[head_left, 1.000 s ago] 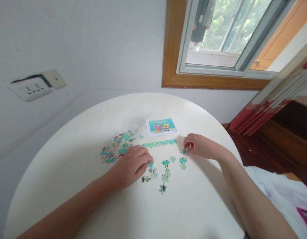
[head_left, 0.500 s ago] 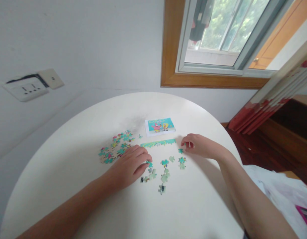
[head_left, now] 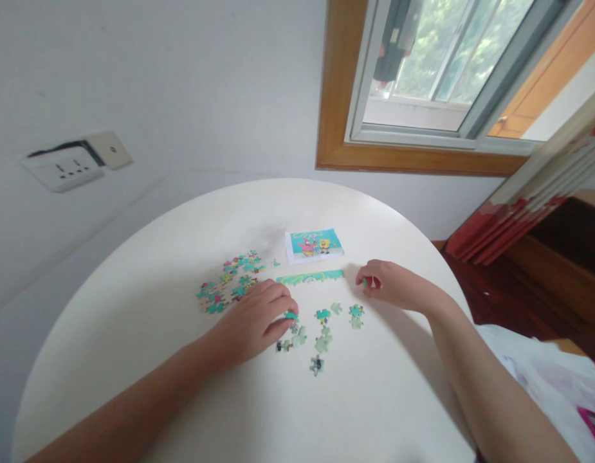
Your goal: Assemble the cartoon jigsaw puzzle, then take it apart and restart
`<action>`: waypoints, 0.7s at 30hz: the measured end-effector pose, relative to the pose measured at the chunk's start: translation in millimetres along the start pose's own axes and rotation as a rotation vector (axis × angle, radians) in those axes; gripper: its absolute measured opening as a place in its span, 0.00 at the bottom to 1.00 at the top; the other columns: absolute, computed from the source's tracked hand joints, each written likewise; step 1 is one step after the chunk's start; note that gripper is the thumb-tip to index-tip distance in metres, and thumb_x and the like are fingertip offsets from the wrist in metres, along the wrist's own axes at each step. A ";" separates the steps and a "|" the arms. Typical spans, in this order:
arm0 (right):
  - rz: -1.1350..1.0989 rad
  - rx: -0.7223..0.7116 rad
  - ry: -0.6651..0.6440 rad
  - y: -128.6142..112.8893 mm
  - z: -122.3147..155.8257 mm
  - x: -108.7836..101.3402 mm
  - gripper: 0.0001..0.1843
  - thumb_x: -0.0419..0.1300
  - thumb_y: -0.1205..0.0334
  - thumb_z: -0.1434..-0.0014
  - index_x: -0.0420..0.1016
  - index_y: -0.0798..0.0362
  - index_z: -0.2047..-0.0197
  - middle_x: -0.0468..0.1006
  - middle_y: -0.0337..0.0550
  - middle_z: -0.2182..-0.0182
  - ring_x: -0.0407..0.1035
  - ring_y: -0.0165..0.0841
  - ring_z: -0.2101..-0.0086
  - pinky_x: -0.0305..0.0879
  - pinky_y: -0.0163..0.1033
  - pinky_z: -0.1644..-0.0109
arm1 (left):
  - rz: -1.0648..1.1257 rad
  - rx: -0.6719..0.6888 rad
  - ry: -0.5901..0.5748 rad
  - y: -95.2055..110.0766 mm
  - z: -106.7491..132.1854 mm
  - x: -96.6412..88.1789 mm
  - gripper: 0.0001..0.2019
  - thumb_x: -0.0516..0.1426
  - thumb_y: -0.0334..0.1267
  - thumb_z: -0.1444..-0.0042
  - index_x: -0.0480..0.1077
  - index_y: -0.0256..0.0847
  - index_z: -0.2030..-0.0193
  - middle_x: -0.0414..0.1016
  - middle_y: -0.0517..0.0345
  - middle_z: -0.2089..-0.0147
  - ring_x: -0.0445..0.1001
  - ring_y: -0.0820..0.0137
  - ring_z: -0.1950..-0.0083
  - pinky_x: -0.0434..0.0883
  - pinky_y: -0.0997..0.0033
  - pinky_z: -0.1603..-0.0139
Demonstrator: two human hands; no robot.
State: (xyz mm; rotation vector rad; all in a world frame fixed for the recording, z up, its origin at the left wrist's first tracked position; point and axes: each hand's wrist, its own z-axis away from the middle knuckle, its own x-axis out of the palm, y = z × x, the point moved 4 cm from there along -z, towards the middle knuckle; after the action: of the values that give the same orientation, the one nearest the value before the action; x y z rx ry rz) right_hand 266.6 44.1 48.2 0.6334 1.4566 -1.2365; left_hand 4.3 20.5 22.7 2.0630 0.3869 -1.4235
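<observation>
My left hand (head_left: 256, 318) rests on the round white table (head_left: 133, 334), fingers curled down, fingertips on a teal puzzle piece (head_left: 291, 316). My right hand (head_left: 386, 283) is pinched around a small teal piece near the right end of a joined green strip of pieces (head_left: 310, 277). Several loose pieces (head_left: 321, 334) lie between my hands. A heap of coloured pieces (head_left: 229, 281) sits just beyond my left hand. The puzzle's picture card (head_left: 314, 244) lies behind the strip.
The table stands against a white wall with a socket plate (head_left: 65, 168). A wood-framed window (head_left: 413, 83) is behind it. A folded red-and-white striped thing (head_left: 533, 193) leans at the right above dark wooden floor. White cloth covers my lap (head_left: 543, 379).
My right hand has lifted its small piece off the table and drawn it up toward the strip's right end. My left hand has stayed in place on its piece.
</observation>
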 end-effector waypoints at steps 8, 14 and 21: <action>-0.172 -0.396 -0.055 -61.1 -0.9 22.5 0.13 0.58 0.72 0.43 0.79 0.53 0.56 0.74 0.44 0.62 0.69 0.28 0.66 0.64 0.33 0.61 | 0.000 -0.012 -0.009 0.4 -0.3 0.2 0.04 0.55 0.33 0.39 0.69 0.43 0.58 0.69 0.56 0.57 0.64 0.63 0.53 0.59 0.63 0.49; -0.159 -0.401 -0.051 -60.3 -5.7 27.2 0.09 0.60 0.73 0.44 0.79 0.55 0.61 0.73 0.43 0.64 0.67 0.27 0.69 0.63 0.32 0.63 | 0.018 -0.011 -0.019 1.9 -1.2 -0.7 0.04 0.53 0.31 0.39 0.69 0.42 0.60 0.69 0.56 0.59 0.64 0.64 0.54 0.58 0.63 0.50; -0.280 -0.398 -0.027 -59.4 -8.7 30.9 0.09 0.61 0.76 0.48 0.76 0.55 0.64 0.73 0.42 0.64 0.65 0.25 0.71 0.62 0.31 0.65 | 0.018 -0.009 -0.023 2.3 -2.3 0.3 0.05 0.52 0.32 0.38 0.69 0.41 0.61 0.69 0.56 0.59 0.64 0.64 0.55 0.59 0.63 0.51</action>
State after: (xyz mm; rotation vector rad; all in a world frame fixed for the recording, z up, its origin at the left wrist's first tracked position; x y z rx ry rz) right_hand 202.1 26.0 39.3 0.1466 1.7481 -1.1115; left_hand 7.4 20.1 23.6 2.0362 0.3632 -1.4315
